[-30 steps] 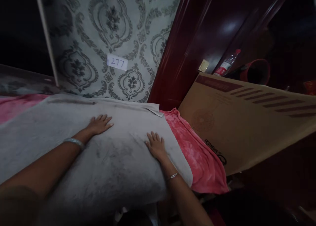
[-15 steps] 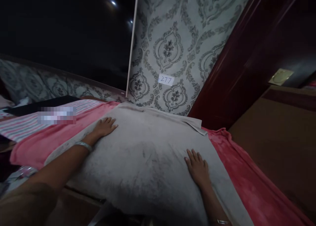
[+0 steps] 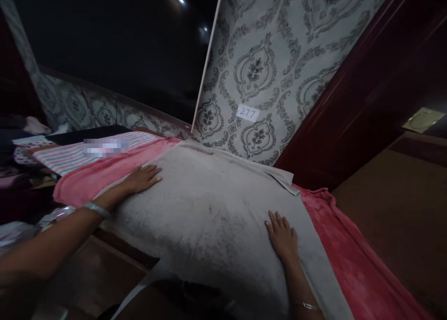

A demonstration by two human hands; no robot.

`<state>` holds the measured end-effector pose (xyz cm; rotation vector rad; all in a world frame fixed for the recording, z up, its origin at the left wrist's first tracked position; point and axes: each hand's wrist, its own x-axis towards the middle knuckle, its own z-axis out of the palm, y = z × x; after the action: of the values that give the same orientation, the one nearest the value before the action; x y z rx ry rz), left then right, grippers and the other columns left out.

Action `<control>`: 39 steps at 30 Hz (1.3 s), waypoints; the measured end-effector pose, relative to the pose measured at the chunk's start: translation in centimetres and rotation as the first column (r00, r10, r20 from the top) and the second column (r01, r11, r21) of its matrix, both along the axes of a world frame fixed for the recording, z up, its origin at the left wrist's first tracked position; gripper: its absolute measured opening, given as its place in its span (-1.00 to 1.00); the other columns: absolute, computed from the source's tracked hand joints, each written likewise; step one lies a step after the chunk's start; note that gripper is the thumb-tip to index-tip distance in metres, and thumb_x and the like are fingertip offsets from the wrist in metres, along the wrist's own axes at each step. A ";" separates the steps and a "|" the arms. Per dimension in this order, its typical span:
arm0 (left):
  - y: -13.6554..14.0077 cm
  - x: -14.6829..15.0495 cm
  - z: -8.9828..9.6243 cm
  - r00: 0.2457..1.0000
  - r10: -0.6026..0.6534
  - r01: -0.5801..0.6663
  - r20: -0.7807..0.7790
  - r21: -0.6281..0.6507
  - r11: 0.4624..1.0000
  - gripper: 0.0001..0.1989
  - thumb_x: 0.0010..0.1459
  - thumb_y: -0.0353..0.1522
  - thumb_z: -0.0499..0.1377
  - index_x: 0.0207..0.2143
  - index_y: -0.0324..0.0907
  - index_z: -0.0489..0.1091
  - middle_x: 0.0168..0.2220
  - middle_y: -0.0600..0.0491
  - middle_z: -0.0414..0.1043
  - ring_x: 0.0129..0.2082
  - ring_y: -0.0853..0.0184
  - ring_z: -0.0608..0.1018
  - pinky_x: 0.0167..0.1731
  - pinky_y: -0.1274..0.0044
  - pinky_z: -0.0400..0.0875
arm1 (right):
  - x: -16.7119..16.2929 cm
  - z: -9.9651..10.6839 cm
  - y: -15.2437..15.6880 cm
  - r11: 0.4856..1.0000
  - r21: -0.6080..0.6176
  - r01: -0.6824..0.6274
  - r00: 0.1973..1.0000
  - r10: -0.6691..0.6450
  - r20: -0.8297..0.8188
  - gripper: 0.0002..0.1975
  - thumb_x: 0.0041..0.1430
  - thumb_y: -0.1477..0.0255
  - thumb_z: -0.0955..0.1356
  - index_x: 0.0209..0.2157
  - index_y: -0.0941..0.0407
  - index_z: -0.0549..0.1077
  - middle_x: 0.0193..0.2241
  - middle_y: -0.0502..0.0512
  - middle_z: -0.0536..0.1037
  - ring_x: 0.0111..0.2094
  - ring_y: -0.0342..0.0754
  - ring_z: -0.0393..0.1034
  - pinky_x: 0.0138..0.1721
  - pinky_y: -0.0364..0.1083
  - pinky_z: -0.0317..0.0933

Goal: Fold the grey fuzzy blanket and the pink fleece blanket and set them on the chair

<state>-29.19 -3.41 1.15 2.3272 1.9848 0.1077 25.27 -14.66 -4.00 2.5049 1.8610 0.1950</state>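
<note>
A large grey cloth [image 3: 206, 203] with darker smudges is spread over the surface in front of me and hangs down at the near side. My left hand [image 3: 142, 178] lies flat on its left part, fingers stretched out to the right. On the right part rests my right hand [image 3: 282, 236], palm down with the fingers apart. Neither hand grips anything. Beneath the grey cloth, a pink-red blanket [image 3: 335, 236] shows on the right and also on the left. The cloth's far right corner is folded over.
A striped cloth [image 3: 70, 157] lies at the left, with a blurred patch on it. Behind are a large black screen [image 3: 118, 40] and patterned wallpaper bearing a paper label [image 3: 248, 112] reading 277. A dark red door frame [image 3: 335, 96] and a brown box [image 3: 394, 194] stand at right. Clothes are piled far left.
The view has shifted left, so more of the clothes pile shows. My left hand has slid slightly left over the grey cloth; my right hand stays in nearly the same place.
</note>
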 end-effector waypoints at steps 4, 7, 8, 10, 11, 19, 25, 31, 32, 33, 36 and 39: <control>-3.5 -0.2 -1.4 0.998 0.068 -0.066 -0.013 0.108 0.992 -0.28 0.31 -0.08 -0.24 0.41 -0.21 -0.02 0.45 -0.13 -0.12 0.45 0.12 -0.04 0.37 0.19 -0.20 | 0.1 -0.3 0.0 1.000 0.007 0.000 1.000 0.000 0.007 -0.39 0.41 0.15 -0.01 0.42 -0.05 0.00 0.43 0.03 0.00 0.41 0.11 -0.12 0.30 0.25 -0.07; -4.8 0.6 -1.5 0.977 0.213 -0.208 -0.018 0.149 0.967 -0.27 0.32 -0.08 -0.22 0.42 -0.28 -0.07 0.46 -0.19 -0.23 0.45 0.07 -0.09 0.36 0.16 -0.18 | -0.1 -0.1 -0.1 1.000 0.005 0.004 1.000 -0.004 -0.007 -0.38 0.40 0.14 -0.01 0.42 -0.04 0.01 0.43 0.03 0.00 0.41 0.13 -0.12 0.30 0.25 -0.08; -4.9 0.9 -1.4 0.971 0.240 -0.234 -0.023 0.142 0.962 -0.26 0.32 -0.07 -0.20 0.42 -0.29 -0.08 0.46 -0.21 -0.24 0.45 0.05 -0.10 0.36 0.15 -0.17 | -0.1 0.0 -0.2 1.000 0.003 0.003 1.000 -0.003 -0.014 -0.38 0.40 0.14 -0.02 0.41 -0.04 0.01 0.43 0.03 0.00 0.41 0.13 -0.11 0.30 0.25 -0.08; -4.9 1.4 -0.9 0.968 0.249 -0.244 -0.028 0.104 0.964 -0.26 0.32 -0.06 -0.19 0.42 -0.29 -0.07 0.46 -0.22 -0.20 0.45 0.03 -0.09 0.35 0.11 -0.15 | -0.2 0.0 -0.3 1.000 0.004 0.007 1.000 -0.007 -0.027 -0.37 0.39 0.14 -0.04 0.41 -0.04 0.03 0.43 0.03 0.00 0.41 0.13 -0.11 0.30 0.25 -0.08; -4.8 1.5 -0.7 0.968 0.248 -0.245 -0.025 0.086 0.966 -0.26 0.32 -0.05 -0.18 0.42 -0.27 -0.06 0.45 -0.22 -0.17 0.45 0.00 -0.08 0.34 0.06 -0.14 | -0.2 0.0 -0.3 1.000 0.007 0.009 0.999 -0.009 -0.031 -0.37 0.39 0.14 -0.04 0.41 -0.04 0.03 0.43 0.03 0.00 0.41 0.13 -0.11 0.30 0.25 -0.08; -4.5 2.9 -0.6 0.944 0.328 -0.329 0.027 0.129 0.936 -0.23 0.28 0.05 -0.14 0.38 -0.19 0.08 0.42 -0.28 -0.08 0.38 -0.29 0.00 0.20 -0.17 -0.04 | 0.3 -1.0 0.2 0.999 0.030 -0.012 1.000 0.012 -0.008 -0.35 0.36 0.14 -0.03 0.40 -0.03 0.07 0.42 0.04 0.04 0.40 0.13 -0.08 0.29 0.26 -0.04; -3.2 1.4 -0.1 0.952 0.304 -0.306 0.041 0.194 0.932 -0.41 0.32 -0.14 -0.12 0.28 -0.21 0.25 0.30 -0.28 0.20 0.25 -0.16 0.27 0.10 -0.03 0.22 | 1.5 -1.6 0.6 1.000 0.003 -0.025 0.998 0.025 -0.049 -0.34 0.34 0.13 -0.02 0.40 -0.03 0.05 0.42 0.04 0.03 0.41 0.14 -0.09 0.30 0.31 -0.07; -2.0 -0.4 -0.1 0.938 0.322 -0.345 0.129 0.259 0.902 -0.47 0.31 -0.33 -0.15 0.24 -0.21 0.32 0.17 -0.21 0.36 0.13 -0.03 0.36 0.04 0.17 0.33 | -5.3 2.1 4.4 0.994 0.025 -0.111 0.989 0.113 -0.099 -0.38 0.37 0.25 0.04 0.36 0.17 0.18 0.38 0.25 0.12 0.39 0.19 -0.05 0.28 0.29 0.01; -1.9 -0.6 -0.3 0.931 0.332 -0.362 0.150 0.266 0.894 -0.47 0.30 -0.34 -0.15 0.24 -0.22 0.32 0.17 -0.20 0.36 0.12 -0.02 0.37 0.06 0.20 0.33 | -8.4 3.0 5.4 0.973 0.037 -0.230 0.967 0.232 -0.104 -0.39 0.37 0.29 0.07 0.36 0.21 0.17 0.38 0.26 0.10 0.40 0.17 -0.06 0.31 0.23 -0.01; -1.8 -0.8 -0.4 0.923 0.344 -0.380 0.170 0.270 0.885 -0.46 0.30 -0.35 -0.15 0.24 -0.23 0.33 0.17 -0.20 0.36 0.11 0.00 0.38 0.08 0.22 0.32 | -11.8 3.8 6.3 0.939 0.039 -0.342 0.930 0.345 -0.125 -0.40 0.36 0.32 0.10 0.36 0.23 0.16 0.38 0.27 0.10 0.40 0.15 -0.06 0.33 0.17 -0.04; -1.7 -1.4 -0.6 0.892 0.389 -0.442 0.229 0.267 0.856 -0.46 0.28 -0.35 -0.15 0.20 -0.32 0.36 0.08 -0.26 0.40 0.07 0.06 0.44 0.10 0.30 0.33 | -23.1 5.6 8.6 0.749 0.089 -0.657 0.717 0.657 -0.233 -0.40 0.37 0.32 0.17 0.38 0.17 0.11 0.40 0.22 0.05 0.41 0.10 -0.10 0.35 0.14 -0.09; -1.5 -1.8 -0.8 0.866 0.418 -0.485 0.273 0.258 0.835 -0.45 0.29 -0.33 -0.16 0.16 -0.37 0.38 -0.01 -0.28 0.42 -0.02 0.12 0.51 0.05 0.37 0.38 | -32.4 6.1 10.0 0.530 0.110 -0.841 0.474 0.819 -0.324 -0.40 0.40 0.26 0.16 0.40 0.08 0.04 0.43 0.15 -0.04 0.43 0.11 -0.18 0.36 0.24 -0.15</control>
<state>-31.01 -4.91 0.38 1.8291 2.5146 0.7220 -7.10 -4.70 2.14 1.3754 3.0265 -0.3313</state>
